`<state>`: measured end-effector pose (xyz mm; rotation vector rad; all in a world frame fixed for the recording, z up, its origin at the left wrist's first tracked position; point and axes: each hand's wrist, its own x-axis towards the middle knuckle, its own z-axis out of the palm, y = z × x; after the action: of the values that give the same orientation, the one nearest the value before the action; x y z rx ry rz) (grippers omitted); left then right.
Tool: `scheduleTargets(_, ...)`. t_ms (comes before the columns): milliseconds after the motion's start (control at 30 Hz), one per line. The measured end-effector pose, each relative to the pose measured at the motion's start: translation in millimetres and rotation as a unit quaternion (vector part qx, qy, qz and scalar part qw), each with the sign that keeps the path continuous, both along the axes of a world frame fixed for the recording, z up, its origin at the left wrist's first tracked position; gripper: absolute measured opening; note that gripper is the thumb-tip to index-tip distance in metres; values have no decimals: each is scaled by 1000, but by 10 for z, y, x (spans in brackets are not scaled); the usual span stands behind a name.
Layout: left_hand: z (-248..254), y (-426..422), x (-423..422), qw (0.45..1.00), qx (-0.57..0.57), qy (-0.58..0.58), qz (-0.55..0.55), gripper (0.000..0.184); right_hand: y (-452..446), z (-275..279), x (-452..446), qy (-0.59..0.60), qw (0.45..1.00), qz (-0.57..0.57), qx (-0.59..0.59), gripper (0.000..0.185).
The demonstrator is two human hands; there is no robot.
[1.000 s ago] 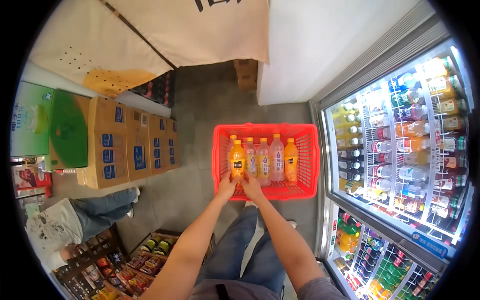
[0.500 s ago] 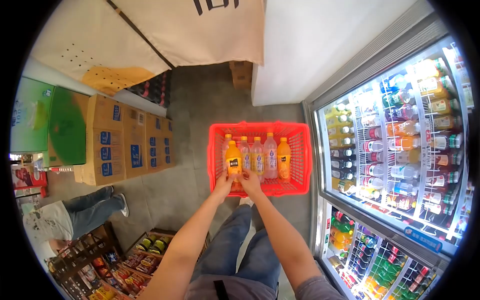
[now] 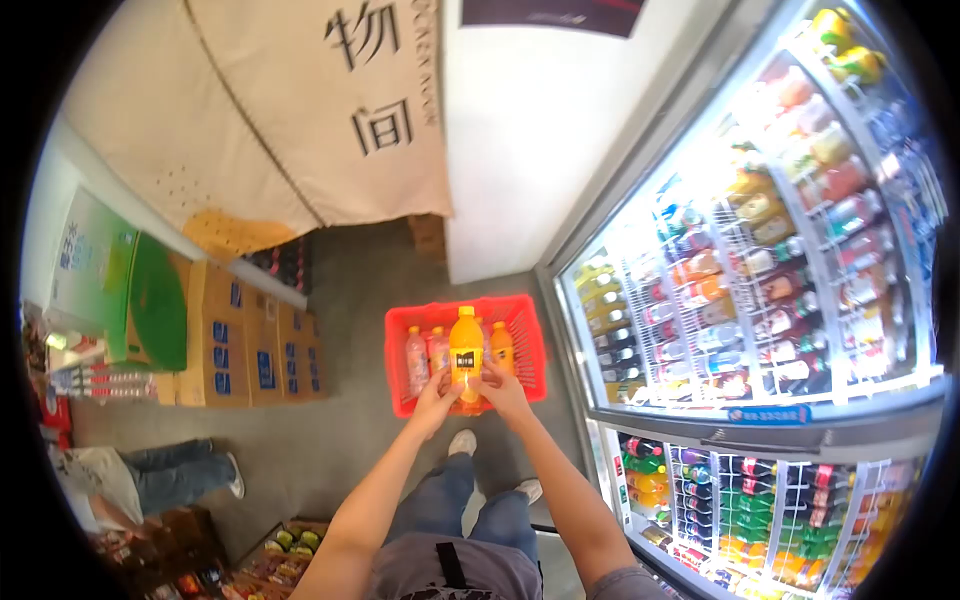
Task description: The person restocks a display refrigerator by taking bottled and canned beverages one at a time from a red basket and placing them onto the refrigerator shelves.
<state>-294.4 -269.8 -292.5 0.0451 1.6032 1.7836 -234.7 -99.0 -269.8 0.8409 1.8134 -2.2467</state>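
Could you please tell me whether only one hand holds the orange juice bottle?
No, the left hand and right hand both hold the orange juice bottle.

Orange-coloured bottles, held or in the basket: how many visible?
2: the held bottle, between the left hand and the right hand; the other orange bottle, in the red basket, to its right. More may be hidden behind the held one.

Grey short-sleeved top (image 3: pixel 495 566), blue jeans (image 3: pixel 438 497), white shoes (image 3: pixel 463 442).
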Motion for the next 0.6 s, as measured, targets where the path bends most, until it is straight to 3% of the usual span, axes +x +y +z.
scheduleTargets(100, 527, 329, 99, 999, 13, 20, -46, 58, 295, 561, 209, -11, 995, -33, 97, 68)
scheduleTargets(133, 638, 437, 139, 997, 47, 31, -59, 57, 402, 488, 299, 36, 994, -55, 91, 66)
scheduleTargets(300, 1197, 998, 315, 981, 136, 77, -114, 51, 809, 1232, 699, 51, 987, -103, 110, 63)
scheduleTargets(400, 1623, 1238, 406, 969, 142, 113, -169, 56, 922, 1675, 942, 144, 976, -143, 76, 62)
scheduleTargets(600, 2314, 1771, 612, 929, 150, 219, -258, 63, 1194, 2293, 1437, 190, 948, -243, 85, 67)
